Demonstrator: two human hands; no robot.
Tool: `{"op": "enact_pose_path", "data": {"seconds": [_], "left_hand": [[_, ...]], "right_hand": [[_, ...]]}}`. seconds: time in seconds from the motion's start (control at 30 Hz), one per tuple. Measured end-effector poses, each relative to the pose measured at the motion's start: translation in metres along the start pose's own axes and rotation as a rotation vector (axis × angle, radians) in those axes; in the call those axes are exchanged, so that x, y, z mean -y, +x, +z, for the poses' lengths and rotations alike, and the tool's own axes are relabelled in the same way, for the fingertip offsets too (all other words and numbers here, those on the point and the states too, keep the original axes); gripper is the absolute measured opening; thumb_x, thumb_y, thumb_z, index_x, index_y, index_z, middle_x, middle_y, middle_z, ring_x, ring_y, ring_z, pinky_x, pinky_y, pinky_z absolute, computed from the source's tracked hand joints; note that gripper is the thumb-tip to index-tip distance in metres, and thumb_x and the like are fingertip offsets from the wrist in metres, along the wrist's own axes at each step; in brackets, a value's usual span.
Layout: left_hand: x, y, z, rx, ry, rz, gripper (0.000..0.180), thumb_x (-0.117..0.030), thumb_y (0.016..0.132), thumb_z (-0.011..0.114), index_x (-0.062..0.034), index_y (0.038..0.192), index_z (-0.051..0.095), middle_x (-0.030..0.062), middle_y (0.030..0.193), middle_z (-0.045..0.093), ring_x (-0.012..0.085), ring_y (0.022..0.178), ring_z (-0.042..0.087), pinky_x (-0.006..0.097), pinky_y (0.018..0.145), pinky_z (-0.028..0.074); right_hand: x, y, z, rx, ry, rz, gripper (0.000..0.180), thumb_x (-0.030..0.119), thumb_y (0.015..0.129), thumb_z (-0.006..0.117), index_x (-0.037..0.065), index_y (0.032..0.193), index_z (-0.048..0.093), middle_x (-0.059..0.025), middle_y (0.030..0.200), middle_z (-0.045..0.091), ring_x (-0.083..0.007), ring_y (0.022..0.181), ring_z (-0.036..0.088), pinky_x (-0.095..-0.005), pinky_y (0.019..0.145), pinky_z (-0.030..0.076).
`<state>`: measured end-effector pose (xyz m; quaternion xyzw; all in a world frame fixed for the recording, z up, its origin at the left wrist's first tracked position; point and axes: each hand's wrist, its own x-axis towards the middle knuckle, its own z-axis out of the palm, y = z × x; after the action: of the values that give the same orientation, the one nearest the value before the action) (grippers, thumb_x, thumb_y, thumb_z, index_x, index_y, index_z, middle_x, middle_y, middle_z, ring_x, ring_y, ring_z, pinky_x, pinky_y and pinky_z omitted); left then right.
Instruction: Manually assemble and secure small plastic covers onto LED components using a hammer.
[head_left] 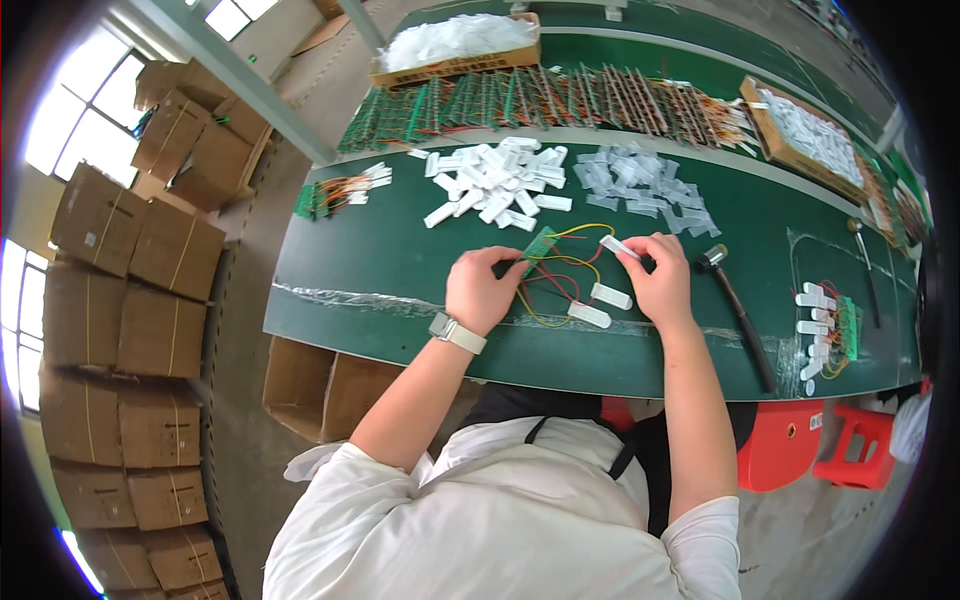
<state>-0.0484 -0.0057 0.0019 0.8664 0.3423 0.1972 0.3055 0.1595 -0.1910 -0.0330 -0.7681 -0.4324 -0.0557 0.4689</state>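
Note:
My left hand (480, 287) pinches the lower end of a small green circuit board (540, 245). Red and yellow wires run from the board to three small white plastic cases. One white case (613, 247) is between the thumb and fingers of my right hand (660, 278). The other two, a nearer case (590, 315) and a case beside it (611, 296), lie on the table between my hands. Beyond my hands lie a heap of white plastic pieces (500, 180) and, to its right, a heap of clear plastic pieces (645, 182).
A hammer (738, 315) lies right of my right hand on the green table (350, 250). Wired boards with white cases (830, 325) sit at the far right. Rows of circuit boards (540, 100) stand at the back, near an open carton (460, 55). Stacked cardboard boxes (130, 330) line the left.

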Motion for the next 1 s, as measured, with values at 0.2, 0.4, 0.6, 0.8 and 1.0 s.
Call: {"op": "enact_pose_path", "data": {"seconds": [0.2, 0.4, 0.6, 0.8, 1.0], "left_hand": [[-0.017, -0.012, -0.013, 0.079, -0.453, 0.034, 0.022, -0.008, 0.094, 0.083, 0.0032, 0.113, 0.081, 0.0127, 0.097, 0.083, 0.0153, 0.087, 0.08, 0.029, 0.078, 0.063], [-0.03, -0.007, -0.014, 0.04, -0.443, 0.088, 0.023, -0.008, 0.095, 0.083, 0.0036, 0.114, 0.081, 0.0102, 0.095, 0.082, 0.0106, 0.082, 0.075, 0.026, 0.074, 0.06], [-0.062, -0.001, -0.016, 0.097, -0.53, 0.078, 0.022, -0.004, 0.097, 0.08, 0.0056, 0.117, 0.079, 0.0057, 0.099, 0.08, 0.009, 0.086, 0.071, 0.025, 0.079, 0.057], [-0.123, 0.034, -0.036, 0.294, -0.482, 0.408, 0.025, 0.004, 0.096, 0.079, 0.0055, 0.121, 0.077, 0.0089, 0.113, 0.078, 0.0131, 0.097, 0.072, 0.027, 0.088, 0.058], [-0.226, 0.111, 0.003, 0.707, -0.56, 0.696, 0.015, -0.001, 0.093, 0.084, 0.0014, 0.105, 0.075, 0.0073, 0.104, 0.073, 0.0134, 0.091, 0.064, 0.026, 0.078, 0.05]], "right_hand": [[0.007, 0.006, 0.004, 0.132, -0.034, -0.102, 0.036, 0.028, 0.081, 0.09, 0.011, 0.111, 0.082, -0.0059, 0.096, 0.075, -0.0308, 0.099, 0.067, -0.0432, 0.088, 0.055], [0.006, 0.006, 0.017, 0.185, 0.092, 0.07, 0.022, 0.03, 0.087, 0.088, 0.011, 0.097, 0.085, -0.0049, 0.09, 0.069, -0.0278, 0.087, 0.066, -0.0405, 0.075, 0.054], [0.013, -0.011, -0.018, -0.104, 0.084, -0.084, 0.011, 0.02, 0.083, 0.087, 0.011, 0.089, 0.083, -0.0078, 0.099, 0.069, -0.0296, 0.102, 0.067, -0.0442, 0.088, 0.054], [0.051, -0.029, -0.097, -0.285, 0.132, 0.024, 0.021, 0.02, 0.083, 0.09, 0.011, 0.101, 0.084, -0.0064, 0.099, 0.067, -0.0288, 0.098, 0.063, -0.0406, 0.087, 0.051], [0.014, -0.064, -0.225, 0.08, 0.229, -0.099, 0.054, 0.037, 0.083, 0.091, 0.011, 0.129, 0.079, -0.0081, 0.106, 0.076, -0.0305, 0.107, 0.069, -0.043, 0.095, 0.055]]}}
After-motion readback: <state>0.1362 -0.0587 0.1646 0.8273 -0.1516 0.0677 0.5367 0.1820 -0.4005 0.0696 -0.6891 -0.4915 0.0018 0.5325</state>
